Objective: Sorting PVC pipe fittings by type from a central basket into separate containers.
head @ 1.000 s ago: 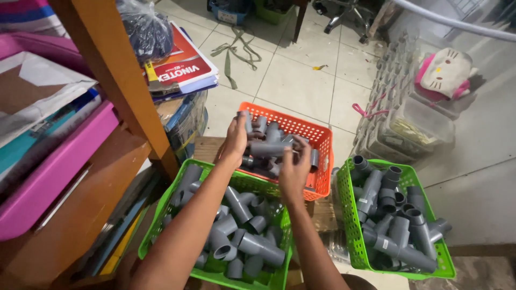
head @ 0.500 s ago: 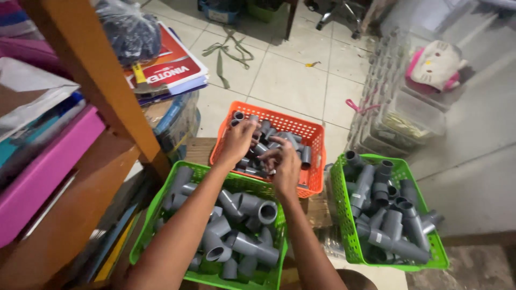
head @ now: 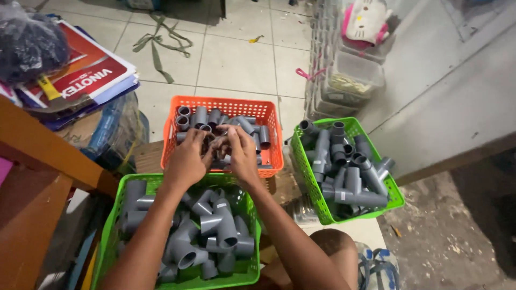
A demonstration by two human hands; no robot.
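Observation:
Both my hands are down in an orange basket (head: 226, 101) full of short grey pipe fittings (head: 242, 124). My left hand (head: 187, 161) and my right hand (head: 243, 156) meet at the basket's middle, fingers curled around small grey fittings between them. Just below my forearms stands a green basket (head: 114, 215) holding larger grey tee fittings (head: 215, 225). A second green basket (head: 396, 192) with grey tees and elbows (head: 344, 177) sits to the right of the orange one.
A wooden shelf post (head: 37, 150) stands at the left, with red booklets (head: 86, 75) and a dark plastic bag (head: 29, 45) behind it. Clear plastic boxes (head: 349, 80) and a white-and-pink pouch (head: 368, 19) line the grey wall (head: 457, 96). My knee (head: 333, 247) is below.
A second ago my hands held a grey pipe piece above the orange basket. They have dropped into it and closed together on small fittings. The camera has tilted down and to the right.

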